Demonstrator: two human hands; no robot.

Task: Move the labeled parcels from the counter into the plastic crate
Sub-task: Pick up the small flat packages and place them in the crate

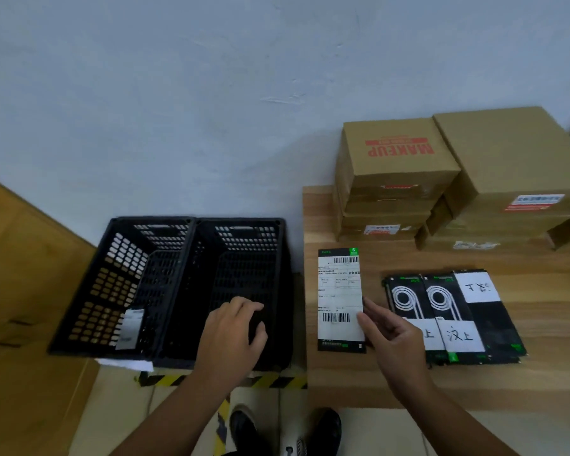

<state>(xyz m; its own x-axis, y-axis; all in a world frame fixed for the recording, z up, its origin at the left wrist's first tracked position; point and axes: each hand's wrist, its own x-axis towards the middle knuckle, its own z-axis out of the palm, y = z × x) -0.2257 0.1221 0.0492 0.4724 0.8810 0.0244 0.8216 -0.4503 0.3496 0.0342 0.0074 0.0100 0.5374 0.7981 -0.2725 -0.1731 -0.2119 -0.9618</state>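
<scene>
Shoes [283,432] peek in at the bottom edge, standing on the floor by some yellow-black hazard tape [267,381]. Above them the left hand [234,337] hangs over the near rim of the right-hand black crate [244,258], fingers curled loosely and the grip holding nothing as far as I can see. A second black crate [125,278] sits touching it on the left, with a small label on its inner wall. Right hand [392,337] is over the wooden desk [540,373], grip pinching the right edge of a flat labeled parcel [340,299], barcode side up, near the desk's left edge just beside the crates. More black parcels [454,314] with white handwritten tags lie overlapped to the right of it, and cardboard boxes [441,179] are stacked at the back against the wall.
</scene>
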